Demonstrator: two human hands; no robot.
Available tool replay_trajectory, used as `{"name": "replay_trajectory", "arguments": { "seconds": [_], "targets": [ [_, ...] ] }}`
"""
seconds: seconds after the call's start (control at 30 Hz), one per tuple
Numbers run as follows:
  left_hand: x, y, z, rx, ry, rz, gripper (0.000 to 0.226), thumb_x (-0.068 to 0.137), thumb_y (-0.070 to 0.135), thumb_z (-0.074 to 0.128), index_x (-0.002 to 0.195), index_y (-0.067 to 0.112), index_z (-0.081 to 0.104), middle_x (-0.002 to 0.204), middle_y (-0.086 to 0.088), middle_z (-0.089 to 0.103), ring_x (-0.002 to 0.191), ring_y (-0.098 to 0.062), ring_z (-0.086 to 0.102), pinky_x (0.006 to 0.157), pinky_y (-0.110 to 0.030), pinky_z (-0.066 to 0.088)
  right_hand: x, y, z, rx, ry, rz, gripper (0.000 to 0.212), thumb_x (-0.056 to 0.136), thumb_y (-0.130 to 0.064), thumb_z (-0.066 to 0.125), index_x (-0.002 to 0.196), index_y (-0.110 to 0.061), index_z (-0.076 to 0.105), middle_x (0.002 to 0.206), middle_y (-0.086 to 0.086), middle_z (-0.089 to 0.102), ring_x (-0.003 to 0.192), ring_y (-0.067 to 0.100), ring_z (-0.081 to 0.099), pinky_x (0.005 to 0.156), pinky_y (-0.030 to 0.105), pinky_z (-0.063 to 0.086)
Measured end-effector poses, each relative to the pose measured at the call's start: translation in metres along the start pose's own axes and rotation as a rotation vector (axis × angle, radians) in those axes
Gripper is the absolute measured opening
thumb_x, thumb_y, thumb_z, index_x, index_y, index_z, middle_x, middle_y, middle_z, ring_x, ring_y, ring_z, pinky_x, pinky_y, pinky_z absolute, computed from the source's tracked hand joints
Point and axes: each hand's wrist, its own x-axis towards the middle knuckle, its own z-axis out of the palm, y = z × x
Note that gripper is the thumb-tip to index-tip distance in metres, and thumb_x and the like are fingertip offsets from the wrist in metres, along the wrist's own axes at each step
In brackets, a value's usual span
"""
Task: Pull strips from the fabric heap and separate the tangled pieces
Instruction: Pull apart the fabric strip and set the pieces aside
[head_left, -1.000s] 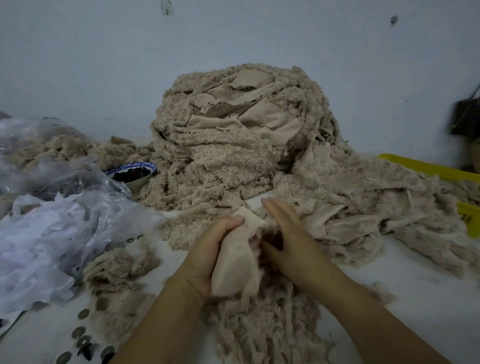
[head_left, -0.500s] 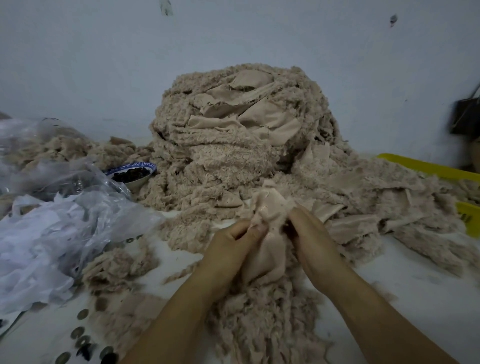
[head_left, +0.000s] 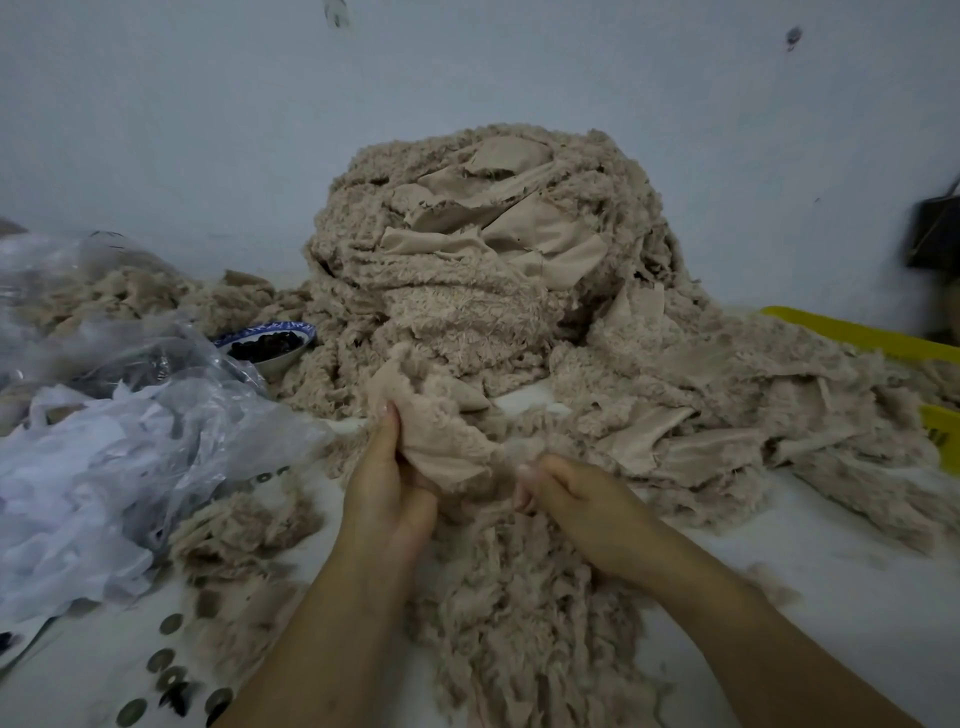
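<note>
A tall heap of beige fluffy fabric (head_left: 483, 270) rises against the wall, with flat smooth pieces showing near its top. Looser strips spread from it to the right (head_left: 727, 405) and trail toward me (head_left: 519, 623). My left hand (head_left: 387, 483) grips a bunched beige piece (head_left: 441, 431) in front of the heap, thumb pressed up along it. My right hand (head_left: 576, 504) sits just to the right, fingers curled and pinching the fluffy edge of the same tangle. Both hands are close together over the trailing strips.
A clear plastic bag (head_left: 119, 426) of white scraps lies at the left. A blue-rimmed bowl (head_left: 270, 343) with dark contents stands behind it. A yellow crate (head_left: 883, 343) is at the right edge. Round buttons (head_left: 171, 675) lie at the lower left.
The bunched piece has shifted left and lower with my left hand. My right hand has dropped down and to the right, away from the left, stretching the tangle between them.
</note>
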Motion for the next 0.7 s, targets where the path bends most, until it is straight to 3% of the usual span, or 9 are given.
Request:
{"name": "replay_trajectory", "arguments": {
  "seconds": [0.07, 0.1, 0.2, 0.3, 0.43, 0.57, 0.7],
  "targets": [
    [0.003, 0.000, -0.001, -0.033, 0.030, 0.010, 0.035, 0.101, 0.030, 0.053, 0.121, 0.005, 0.065, 0.113, -0.013, 0.075, 0.104, -0.020, 0.072, 0.090, -0.038, 0.058, -0.001, -0.002, -0.004, 0.106, 0.046, -0.010, 0.040, 0.102, -0.050, 0.039, 0.073, -0.039, 0.064, 0.078, -0.010, 0.066, 0.077, 0.003, 0.063, 0.078, 0.029, 0.051],
    [0.003, -0.001, -0.001, -0.046, 0.044, 0.011, 0.033, 0.102, 0.028, 0.051, 0.121, 0.004, 0.065, 0.112, -0.013, 0.075, 0.103, -0.020, 0.072, 0.089, -0.037, 0.059, -0.001, -0.002, -0.004, 0.135, 0.083, -0.017, 0.042, 0.101, -0.052, 0.038, 0.072, -0.038, 0.063, 0.068, -0.005, 0.061, 0.066, 0.007, 0.060, 0.070, 0.032, 0.050],
    [0.004, -0.003, 0.001, -0.100, 0.077, 0.017, 0.028, 0.103, 0.023, 0.051, 0.115, 0.003, 0.067, 0.107, -0.013, 0.076, 0.092, -0.018, 0.075, 0.064, -0.029, 0.061, 0.000, -0.007, -0.003, 0.229, 0.215, -0.034, 0.045, 0.102, -0.050, 0.038, 0.066, -0.036, 0.060, 0.052, -0.010, 0.043, 0.046, 0.005, 0.040, 0.057, 0.026, 0.043],
    [0.003, -0.004, 0.003, -0.130, 0.078, 0.012, 0.029, 0.104, 0.025, 0.051, 0.114, 0.003, 0.067, 0.111, -0.015, 0.075, 0.091, -0.021, 0.076, 0.060, -0.029, 0.060, 0.001, -0.011, 0.000, 0.275, 0.289, -0.036, 0.047, 0.104, -0.044, 0.040, 0.062, -0.032, 0.057, 0.047, -0.012, 0.038, 0.042, 0.003, 0.034, 0.047, 0.019, 0.034],
    [0.002, -0.005, 0.008, -0.095, -0.019, -0.025, 0.037, 0.107, 0.032, 0.045, 0.125, 0.006, 0.065, 0.118, -0.016, 0.072, 0.106, -0.029, 0.071, 0.084, -0.045, 0.060, 0.001, -0.013, 0.002, 0.342, 0.332, 0.002, 0.050, 0.104, -0.038, 0.044, 0.057, -0.028, 0.055, 0.045, -0.012, 0.037, 0.041, 0.006, 0.030, 0.046, 0.022, 0.033],
    [0.000, -0.011, 0.012, 0.036, -0.046, -0.043, 0.040, 0.104, 0.038, 0.049, 0.128, 0.011, 0.065, 0.121, -0.015, 0.071, 0.110, -0.032, 0.069, 0.090, -0.050, 0.058, 0.001, -0.012, 0.005, 0.386, 0.446, 0.109, 0.044, 0.098, -0.020, 0.047, 0.055, -0.015, 0.053, 0.044, -0.008, 0.038, 0.037, 0.006, 0.028, 0.041, 0.019, 0.031],
    [-0.003, -0.013, 0.017, 0.073, -0.089, -0.047, 0.045, 0.103, 0.041, 0.046, 0.133, 0.012, 0.061, 0.122, -0.015, 0.070, 0.112, -0.034, 0.068, 0.092, -0.051, 0.055, 0.004, -0.009, 0.005, 0.421, 0.547, 0.195, 0.036, 0.096, -0.018, 0.049, 0.063, -0.005, 0.047, 0.045, -0.006, 0.031, 0.038, 0.008, 0.022, 0.038, 0.018, 0.025]
  ]
}}
